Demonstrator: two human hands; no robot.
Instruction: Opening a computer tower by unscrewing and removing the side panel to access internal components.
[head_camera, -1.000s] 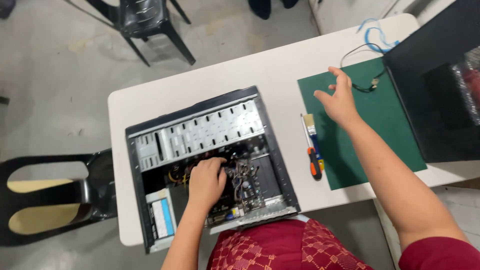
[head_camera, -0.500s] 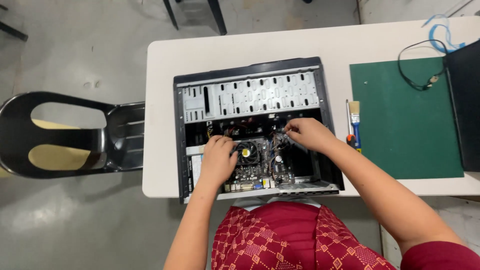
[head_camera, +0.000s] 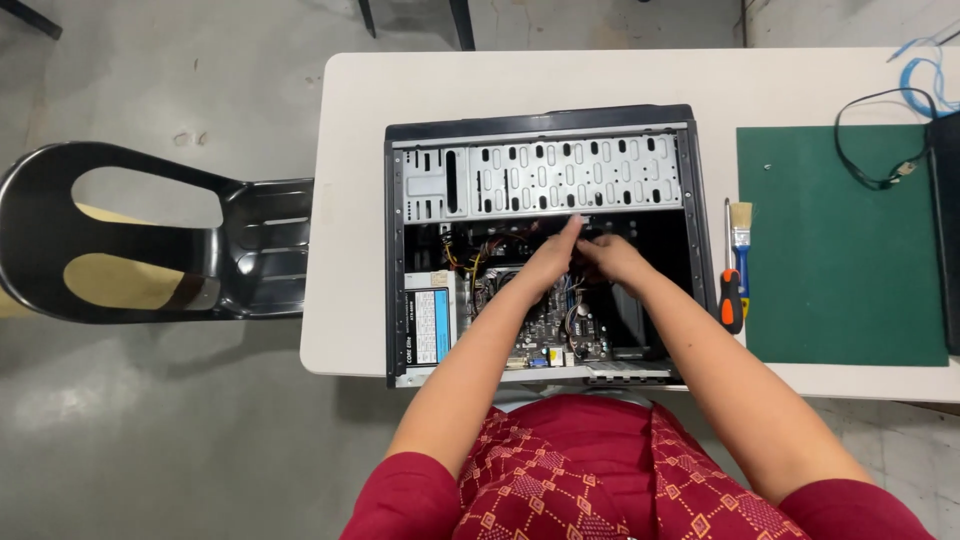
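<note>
Open computer case (head_camera: 545, 245) lay flat on the white desk (head_camera: 350, 200). My left hand (head_camera: 550, 260) and right hand (head_camera: 612, 257) met inside it, just below its perforated drive bay (head_camera: 560, 178); whether my fingers were pinching a cable I cannot tell. Right of the case: 1 brush (head_camera: 740, 228), 1 screwdriver (head_camera: 732, 298), 1 green mat (head_camera: 835, 250).
</note>
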